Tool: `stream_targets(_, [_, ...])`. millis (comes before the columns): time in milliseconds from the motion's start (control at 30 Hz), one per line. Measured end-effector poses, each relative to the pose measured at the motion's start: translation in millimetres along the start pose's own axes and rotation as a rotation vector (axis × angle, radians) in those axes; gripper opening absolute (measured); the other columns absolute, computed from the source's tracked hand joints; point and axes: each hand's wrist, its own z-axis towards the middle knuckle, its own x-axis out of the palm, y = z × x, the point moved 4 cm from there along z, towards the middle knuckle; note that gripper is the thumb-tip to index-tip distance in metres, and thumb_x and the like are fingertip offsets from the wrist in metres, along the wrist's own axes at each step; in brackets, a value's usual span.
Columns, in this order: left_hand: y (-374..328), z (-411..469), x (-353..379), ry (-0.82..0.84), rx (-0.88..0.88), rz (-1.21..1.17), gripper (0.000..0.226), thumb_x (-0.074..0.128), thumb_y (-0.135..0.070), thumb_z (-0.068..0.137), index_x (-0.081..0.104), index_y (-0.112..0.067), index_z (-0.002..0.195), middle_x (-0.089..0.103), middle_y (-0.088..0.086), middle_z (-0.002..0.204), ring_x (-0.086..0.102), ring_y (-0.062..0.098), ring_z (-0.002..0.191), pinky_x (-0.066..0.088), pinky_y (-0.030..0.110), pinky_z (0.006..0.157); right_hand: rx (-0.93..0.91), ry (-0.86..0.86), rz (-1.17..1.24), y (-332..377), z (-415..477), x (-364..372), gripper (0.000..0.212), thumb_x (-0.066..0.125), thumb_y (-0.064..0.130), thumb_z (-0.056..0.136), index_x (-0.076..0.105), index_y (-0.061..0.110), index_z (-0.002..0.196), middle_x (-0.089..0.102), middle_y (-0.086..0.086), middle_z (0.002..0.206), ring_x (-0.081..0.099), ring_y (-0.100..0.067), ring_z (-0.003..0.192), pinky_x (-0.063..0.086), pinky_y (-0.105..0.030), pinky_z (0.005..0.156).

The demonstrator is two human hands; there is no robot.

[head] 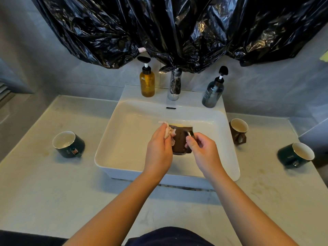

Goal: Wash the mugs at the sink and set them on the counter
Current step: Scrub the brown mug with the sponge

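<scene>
Over the white sink basin (124, 139) I hold a brown mug (180, 141) between both hands. My right hand (202, 150) grips its handle. My left hand (159, 148) grips a pale cloth (168, 130) and presses it against the mug's left side. A dark green mug (68, 144) stands on the counter left of the sink. A second brown mug (238, 131) stands just right of the sink, and another dark green mug (295, 155) sits further right.
A chrome tap (174, 86) stands behind the basin, with an amber pump bottle (147, 82) on its left and a dark pump bottle (213, 93) on its right. Black plastic sheeting (177, 29) hangs over the wall above. The pale counter (44, 192) surrounds the sink.
</scene>
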Motion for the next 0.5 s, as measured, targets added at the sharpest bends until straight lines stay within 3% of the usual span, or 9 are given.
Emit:
stream_targets(100, [12.3,-1.3,-0.9,0.015,-0.092,-0.043,0.025,0.036,-0.023,0.105,0.060,-0.022,0.111,0.064,-0.003,0.092,0.063,0.011,0.085,0.056,0.030,0.071,-0.008,-0.031,0.041,4.3,1.8,-4.3,0.018,0.054,0.021,0.097,0.061,0.019,0.080,0.063,0.004,0.076,0.061,0.003,0.073,0.049,-0.011,0.062])
stream_targets(200, [22.9,-3.3,-0.8,0.090,-0.309,-0.168,0.033,0.034,-0.024,0.105,0.057,-0.006,0.090,0.062,0.025,0.077,0.064,0.032,0.065,0.056,0.030,0.057,-0.041,-0.046,0.063,10.5,5.4,-12.7,0.019,0.053,0.020,0.098,0.059,0.022,0.080,0.062,0.006,0.076,0.061,0.004,0.075,0.052,-0.013,0.063])
stream_targets(267, [23.7,0.0,-3.4,0.101,-0.416,-0.253,0.037,0.034,-0.022,0.105,0.053,0.007,0.091,0.059,0.036,0.073,0.063,0.036,0.058,0.053,0.027,0.052,-0.055,-0.018,0.078,12.6,5.3,-12.4,0.018,0.053,0.018,0.097,0.059,0.020,0.081,0.063,0.005,0.078,0.062,0.004,0.077,0.052,-0.013,0.063])
stream_targets(333, [22.3,5.1,-6.7,0.100,-0.525,-0.381,0.040,0.036,-0.024,0.105,0.056,0.009,0.097,0.059,0.031,0.064,0.063,0.038,0.058,0.053,0.028,0.051,-0.065,0.025,0.094,10.3,3.0,-10.0,0.016,0.054,0.015,0.097,0.061,0.017,0.082,0.064,0.003,0.078,0.063,-0.001,0.077,0.053,-0.015,0.065])
stream_targets(367, [21.2,7.2,-6.6,0.131,-0.605,-0.473,0.042,0.036,-0.028,0.104,0.058,0.008,0.104,0.063,0.027,0.066,0.065,0.039,0.063,0.055,0.031,0.054,-0.072,0.049,0.087,9.0,1.5,-8.9,0.016,0.055,0.015,0.097,0.061,0.017,0.083,0.064,0.003,0.078,0.063,-0.003,0.076,0.053,-0.017,0.066])
stream_targets(433, [18.7,9.5,-3.5,0.289,-0.709,-0.664,0.048,0.035,-0.043,0.102,0.061,-0.006,0.118,0.072,0.022,0.093,0.069,0.040,0.085,0.059,0.043,0.071,-0.090,0.090,0.050,5.2,-0.6,-6.7,0.016,0.056,0.013,0.096,0.061,0.019,0.082,0.064,0.002,0.077,0.060,-0.003,0.074,0.051,-0.016,0.065])
stream_targets(500, [16.9,8.5,-0.1,0.446,-0.745,-0.805,0.053,0.036,-0.055,0.098,0.059,-0.018,0.127,0.069,0.017,0.116,0.069,0.033,0.102,0.055,0.049,0.085,-0.113,0.120,0.011,2.2,-2.8,-4.1,0.020,0.057,0.012,0.096,0.060,0.025,0.081,0.064,0.002,0.079,0.057,-0.001,0.075,0.048,-0.014,0.064])
